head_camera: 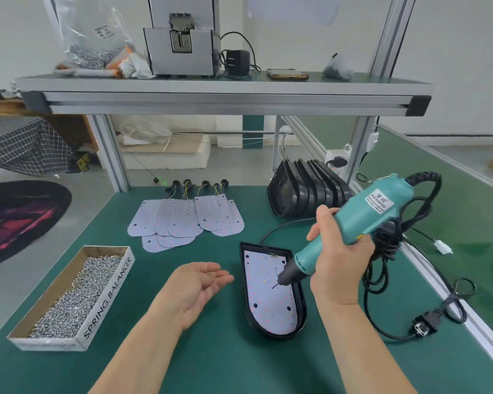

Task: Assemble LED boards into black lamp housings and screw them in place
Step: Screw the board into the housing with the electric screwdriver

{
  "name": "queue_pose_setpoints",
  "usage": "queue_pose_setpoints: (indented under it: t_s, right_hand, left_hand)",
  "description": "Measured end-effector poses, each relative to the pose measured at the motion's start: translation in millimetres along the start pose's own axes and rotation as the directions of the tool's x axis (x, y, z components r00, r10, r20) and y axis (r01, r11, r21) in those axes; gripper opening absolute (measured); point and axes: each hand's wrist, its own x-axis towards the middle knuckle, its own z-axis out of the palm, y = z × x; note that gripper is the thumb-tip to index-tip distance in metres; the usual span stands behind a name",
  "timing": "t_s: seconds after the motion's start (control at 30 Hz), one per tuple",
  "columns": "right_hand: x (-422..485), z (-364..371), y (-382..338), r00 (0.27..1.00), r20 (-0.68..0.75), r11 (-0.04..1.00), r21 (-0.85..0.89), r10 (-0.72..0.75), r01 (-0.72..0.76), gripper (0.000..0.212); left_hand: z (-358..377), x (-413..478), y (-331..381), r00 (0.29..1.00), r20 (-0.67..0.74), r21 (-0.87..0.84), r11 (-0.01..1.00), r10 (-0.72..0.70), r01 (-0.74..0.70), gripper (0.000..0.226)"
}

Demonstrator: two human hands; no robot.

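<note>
A black lamp housing (301,314) lies on the green mat with a white LED board (268,302) seated inside it. My right hand (336,263) grips a teal electric screwdriver (362,220), whose bit tip sits just above the board's middle. My left hand (195,288) hovers palm-up to the left of the housing, fingers relaxed, holding nothing that I can see. Several loose LED boards (182,220) with wired leads lie fanned out further back. A stack of empty black housings (305,191) stands at the back right.
A cardboard box (108,297) full of silver screws sits at the front left. The screwdriver's black cable (387,280) coils along the right edge, ending in a plug (424,328). An aluminium shelf (222,92) overhead carries a screw feeder, a charger and a phone.
</note>
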Motion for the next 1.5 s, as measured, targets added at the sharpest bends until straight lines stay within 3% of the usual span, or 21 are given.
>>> queue_pose_setpoints:
  t_s: [0.27,0.37,0.67,1.2,1.5]
  right_hand:
    - [9,14,-21,0.997,-0.069,0.992,0.116,0.048,-0.039,0.023]
    - [14,20,-29,0.996,-0.080,0.987,0.159,0.033,-0.020,0.023]
    - [13,30,-33,0.998,-0.057,0.982,0.188,0.027,-0.016,0.022]
    - [13,27,-29,0.996,-0.057,0.984,0.168,0.061,-0.051,0.017]
    - [18,27,-26,0.986,-0.129,0.983,0.164,0.105,-0.083,0.025]
  left_hand:
    - [19,-22,2,0.977,0.198,-0.141,0.989,0.073,-0.045,0.007]
    - [29,-26,2,0.971,0.224,-0.117,0.991,0.086,-0.061,0.019]
    - [43,-30,1,0.944,0.331,-0.187,0.980,-0.002,0.068,0.016]
    - [45,-24,-4,0.933,0.359,-0.177,0.981,-0.004,0.072,0.015]
    - [57,-26,-17,0.939,0.259,-0.227,0.959,0.226,-0.168,0.010]
